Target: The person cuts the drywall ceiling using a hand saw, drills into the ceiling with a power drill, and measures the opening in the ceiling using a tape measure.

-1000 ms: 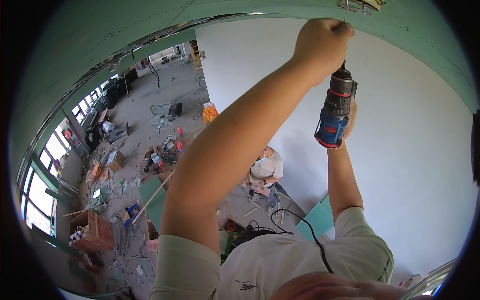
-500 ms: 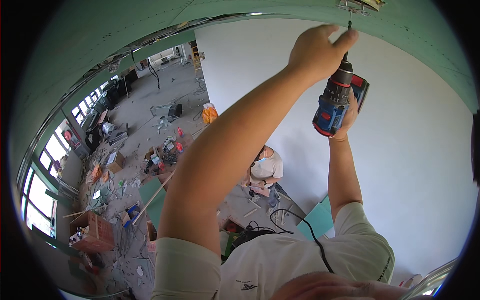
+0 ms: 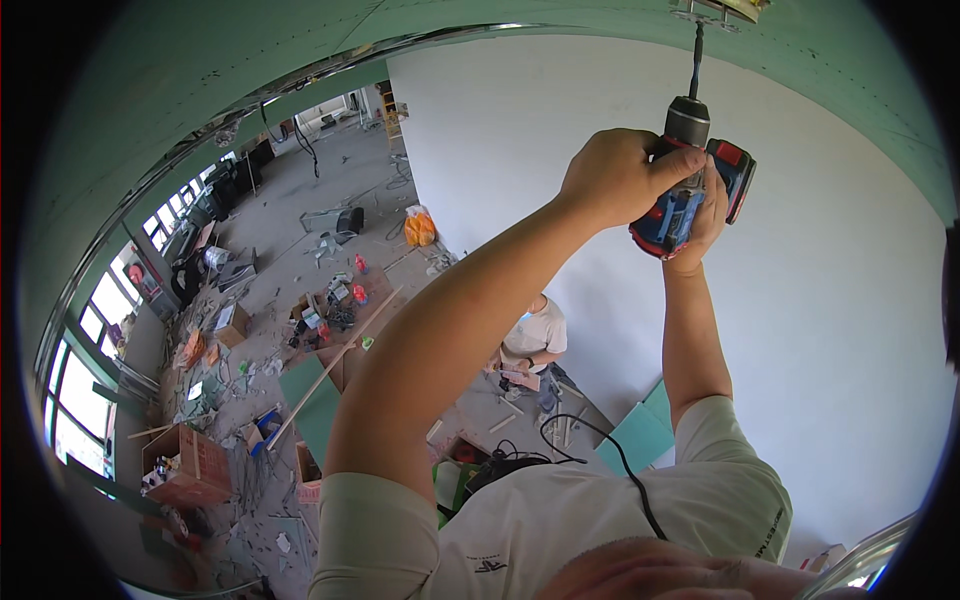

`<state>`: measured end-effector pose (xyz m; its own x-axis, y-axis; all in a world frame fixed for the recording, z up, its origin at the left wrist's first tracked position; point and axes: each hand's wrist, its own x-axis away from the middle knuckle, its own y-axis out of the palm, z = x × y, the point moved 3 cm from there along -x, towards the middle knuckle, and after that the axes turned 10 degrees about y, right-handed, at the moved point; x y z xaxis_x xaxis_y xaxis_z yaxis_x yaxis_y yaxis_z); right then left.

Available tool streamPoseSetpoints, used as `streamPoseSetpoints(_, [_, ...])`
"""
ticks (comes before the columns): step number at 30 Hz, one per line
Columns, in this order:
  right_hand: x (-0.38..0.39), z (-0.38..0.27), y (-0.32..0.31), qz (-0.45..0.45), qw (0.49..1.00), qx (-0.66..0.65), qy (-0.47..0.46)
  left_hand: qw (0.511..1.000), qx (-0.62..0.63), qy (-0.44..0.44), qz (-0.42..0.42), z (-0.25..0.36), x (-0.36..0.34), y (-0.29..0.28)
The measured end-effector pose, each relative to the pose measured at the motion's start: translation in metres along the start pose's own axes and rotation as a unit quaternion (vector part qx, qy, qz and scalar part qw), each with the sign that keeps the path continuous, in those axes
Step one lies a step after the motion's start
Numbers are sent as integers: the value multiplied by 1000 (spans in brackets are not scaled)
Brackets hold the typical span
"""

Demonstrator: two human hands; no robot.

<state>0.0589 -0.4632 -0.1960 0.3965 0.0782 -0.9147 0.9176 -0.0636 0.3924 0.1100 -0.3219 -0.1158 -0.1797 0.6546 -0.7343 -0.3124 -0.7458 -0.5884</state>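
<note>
Both my arms are raised on a blue, red and black cordless drill (image 3: 668, 222), held upright. My left hand (image 3: 625, 175) is closed on its body just below the black chuck (image 3: 687, 122). My right hand (image 3: 708, 212) grips it from behind, beside the battery (image 3: 739, 175). A long dark bit (image 3: 697, 62) rises from the chuck to a metal fitting (image 3: 722, 16) at the green ceiling (image 3: 820, 70); whether the tip enters anything is too small to tell.
A white wall (image 3: 820, 280) stands right. Below, a masked person (image 3: 533, 335) holds a board near green panels (image 3: 630, 435). The floor (image 3: 300, 220) carries cardboard boxes (image 3: 190, 465), offcuts, an orange bag (image 3: 419, 227) and debris. Windows (image 3: 75, 400) line the left.
My left hand has moved down from the bit onto the drill's body, exposing the bit. The drill is now higher, with more of its battery showing.
</note>
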Motion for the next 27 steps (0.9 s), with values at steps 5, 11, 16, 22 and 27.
streamPoseSetpoints(5, [-17,-13,-11,-28,992,99,-78,999,44,-1,30,-7,6,-7])
streamPoseSetpoints(11, [-1,13,-14,-170,982,-7,80,931,230,-228,167,-50,66,-12])
streamPoseSetpoints(16, [57,-8,-28,-234,809,-373,389,781,410,-386,270,-110,177,3])
streamPoseSetpoints(22, [124,-61,-47,-375,865,-270,197,652,448,-494,360,-126,370,46])
streamPoseSetpoints(27, [174,-114,-61,-524,715,-379,264,570,443,-531,442,-124,463,39])
